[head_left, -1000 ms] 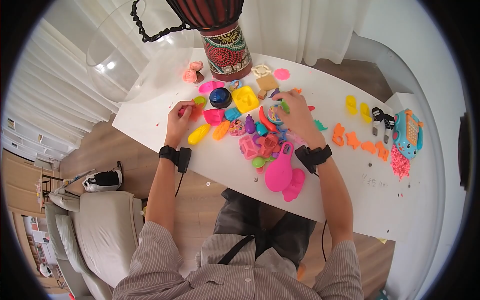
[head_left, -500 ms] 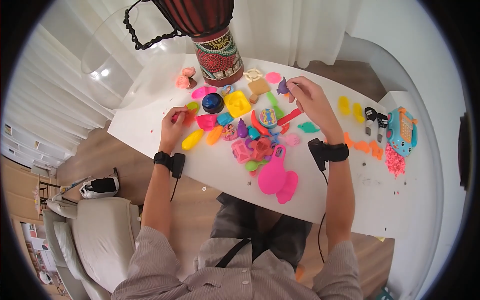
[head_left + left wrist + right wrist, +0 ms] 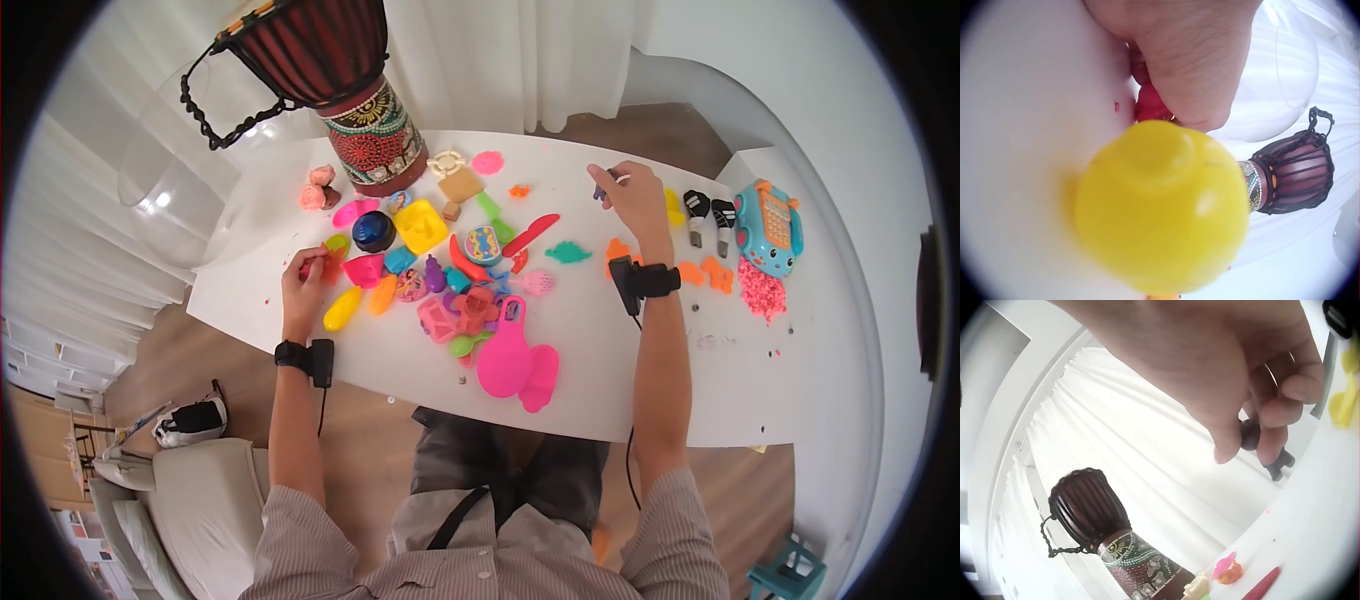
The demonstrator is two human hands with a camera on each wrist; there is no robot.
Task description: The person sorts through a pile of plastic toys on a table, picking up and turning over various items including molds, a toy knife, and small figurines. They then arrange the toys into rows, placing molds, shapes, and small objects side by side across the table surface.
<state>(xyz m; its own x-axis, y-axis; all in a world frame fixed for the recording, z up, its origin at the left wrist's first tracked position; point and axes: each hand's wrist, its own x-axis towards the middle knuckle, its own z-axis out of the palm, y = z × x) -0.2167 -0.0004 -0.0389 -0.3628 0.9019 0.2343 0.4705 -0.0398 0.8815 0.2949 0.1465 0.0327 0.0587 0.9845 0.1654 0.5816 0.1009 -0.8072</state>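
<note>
Near the right part of the table, my right hand (image 3: 638, 205) pinches a small dark purple toy figure (image 3: 1277, 465) between thumb and fingers, with its stubby legs poking out below the fingertips. Over at the left end of the toys, my left hand (image 3: 300, 285) holds a pinkish-red piece (image 3: 1152, 103), mostly hidden by the fingers. A translucent orange-red toy (image 3: 331, 267) and a lime-green one (image 3: 338, 243) lie right beside that hand. The yellow toy corn (image 3: 342, 309) lies closer to me and looms large in the left wrist view.
Mixed toys fill the middle, among them a yellow mould (image 3: 420, 227), a red toy knife (image 3: 531, 235) and a pink paddle-shaped toy (image 3: 503, 360). A tall drum (image 3: 375, 140) stands at the back. Orange shapes (image 3: 716, 272) and a blue toy phone (image 3: 768, 235) lie to the right.
My right hand has lifted away from the toy pile and moved right with the purple toy figure. The left hand stays at the left end. The head view has shifted.
</note>
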